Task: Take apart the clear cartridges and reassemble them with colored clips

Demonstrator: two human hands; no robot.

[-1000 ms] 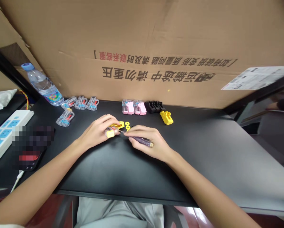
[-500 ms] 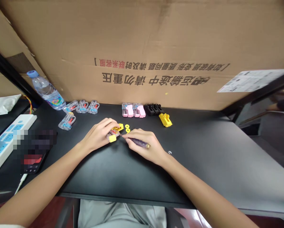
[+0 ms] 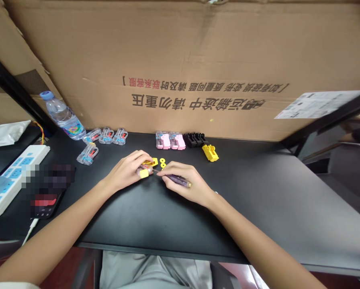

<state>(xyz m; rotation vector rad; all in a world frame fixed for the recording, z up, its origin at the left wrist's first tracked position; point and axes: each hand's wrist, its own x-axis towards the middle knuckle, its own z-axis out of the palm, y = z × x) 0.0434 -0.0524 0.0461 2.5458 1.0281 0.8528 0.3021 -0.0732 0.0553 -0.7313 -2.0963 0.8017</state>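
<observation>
The left hand [image 3: 128,173] is curled around a small toy [image 3: 144,172], thumb and fingers pinching it against the desk [image 3: 258,200]. The toy is a clear piece with a yellow end showing past the fingertips, and it sits at the middle of the desk's near half. The right hand [image 3: 187,185], just right of the toy, is closed on a screwdriver [image 3: 178,180]. Its purple handle lies under the fingers with the gold cap sticking out toward the wrist, and its thin shaft slants left so that the tip meets the toy. Whether the tip sits in a screw is too small to tell. Just behind the toy lies a yellow part [image 3: 154,161], touching the left fingertips, with two yellow rings [image 3: 162,162] just right of that. Farther behind the toy, along the foot of the cardboard [image 3: 198,48], stands a pink pair [image 3: 170,141]. Black parts [image 3: 195,139] are next in line to their right, and a yellow block [image 3: 210,152] lies a little nearer, behind and right of the toy. Behind and left of the toy runs a row of three clear toys [image 3: 107,135], with a lone clear toy [image 3: 88,154] nearer and left of them. Beyond those, well left of the toy, a water bottle [image 3: 64,116] leans against the cardboard. Far left of the toy lie a dark phone [image 3: 47,188], partly blurred, and a white power strip [image 3: 8,176]. Well to the toy's right and higher up, a paper label [image 3: 315,104] is stuck on the cardboard.
</observation>
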